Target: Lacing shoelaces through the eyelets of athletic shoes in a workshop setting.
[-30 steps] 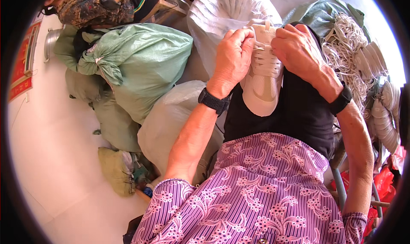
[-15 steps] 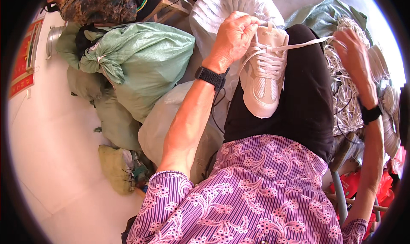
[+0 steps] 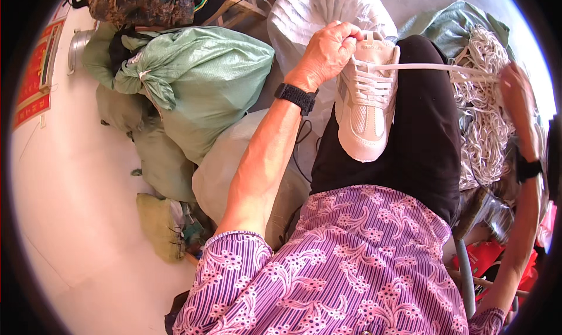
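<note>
A pale beige-and-white sneaker [image 3: 364, 130] rests on my black-trousered thigh, its toe toward me. White lacing crosses its tongue. My left hand [image 3: 331, 48] is closed at the upper left edge of the shoe opening; whether it also pinches a lace end is hidden by the fingers. From the top eyelets a white shoelace [image 3: 430, 67] stretches out nearly level to the right. At its far end my right hand [image 3: 518, 92], smeared by motion, is closed on the lace, well away from the shoe.
Beyond the shoe stands a white sack [image 3: 328, 10]. A heap of loose white laces [image 3: 483, 112] lies on the right, by a green bag [image 3: 462, 24]. Full green sacks [image 3: 205, 89] stand on the left. Another person [image 3: 140, 4] sits at the far left.
My right hand has moved farther right, drawing the lace out longer and straighter. The loose lace at the shoe's left side no longer shows. My left hand keeps its place on the shoe.
</note>
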The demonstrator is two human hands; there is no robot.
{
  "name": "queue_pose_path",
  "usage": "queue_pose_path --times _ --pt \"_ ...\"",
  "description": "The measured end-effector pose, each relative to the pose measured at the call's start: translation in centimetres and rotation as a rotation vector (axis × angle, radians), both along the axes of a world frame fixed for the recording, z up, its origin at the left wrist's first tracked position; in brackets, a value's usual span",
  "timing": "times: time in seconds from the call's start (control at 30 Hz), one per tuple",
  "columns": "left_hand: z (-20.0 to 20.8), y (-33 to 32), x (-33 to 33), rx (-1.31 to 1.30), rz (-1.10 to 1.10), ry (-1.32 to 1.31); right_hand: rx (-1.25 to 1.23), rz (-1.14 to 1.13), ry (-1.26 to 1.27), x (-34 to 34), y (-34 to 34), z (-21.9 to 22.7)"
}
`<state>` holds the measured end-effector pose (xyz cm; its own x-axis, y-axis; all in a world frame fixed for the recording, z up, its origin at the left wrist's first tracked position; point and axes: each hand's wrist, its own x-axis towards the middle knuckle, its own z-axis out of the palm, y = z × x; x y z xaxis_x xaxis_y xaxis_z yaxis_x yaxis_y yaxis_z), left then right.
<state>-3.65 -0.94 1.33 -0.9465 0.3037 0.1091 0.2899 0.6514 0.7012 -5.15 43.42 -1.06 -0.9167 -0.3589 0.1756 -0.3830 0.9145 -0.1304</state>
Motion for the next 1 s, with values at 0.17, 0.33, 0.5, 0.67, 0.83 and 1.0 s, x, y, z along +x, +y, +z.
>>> queue_pose_path --times 0.17,0.33,0.5,0.67,0.83,1.0 --pt "-1.0 0.2 0.1 0.030 0.032 -0.015 0.106 -0.180 -0.235 1.3 9.0 -2.0" --pt "1.0 0.1 1.0 0.006 0.024 0.005 -0.307 0.037 -0.105 3.6 -5.5 2.5" --pt "1.9 0.4 2.7 0.004 -0.081 0.032 -0.465 0.321 -0.083 3.5 -15.9 4.1" --pt "2.0 0.6 2.8 -0.065 -0.096 0.132 -0.386 0.406 -0.085 3.7 -19.8 3.7" --pt "2.6 0.8 3.6 -0.069 -0.069 0.228 -0.405 0.399 -0.127 4.2 -19.7 4.2" --pt "3.7 2.2 4.4 -0.227 -0.018 0.124 -0.448 0.386 -0.127 3.9 -19.7 3.9"
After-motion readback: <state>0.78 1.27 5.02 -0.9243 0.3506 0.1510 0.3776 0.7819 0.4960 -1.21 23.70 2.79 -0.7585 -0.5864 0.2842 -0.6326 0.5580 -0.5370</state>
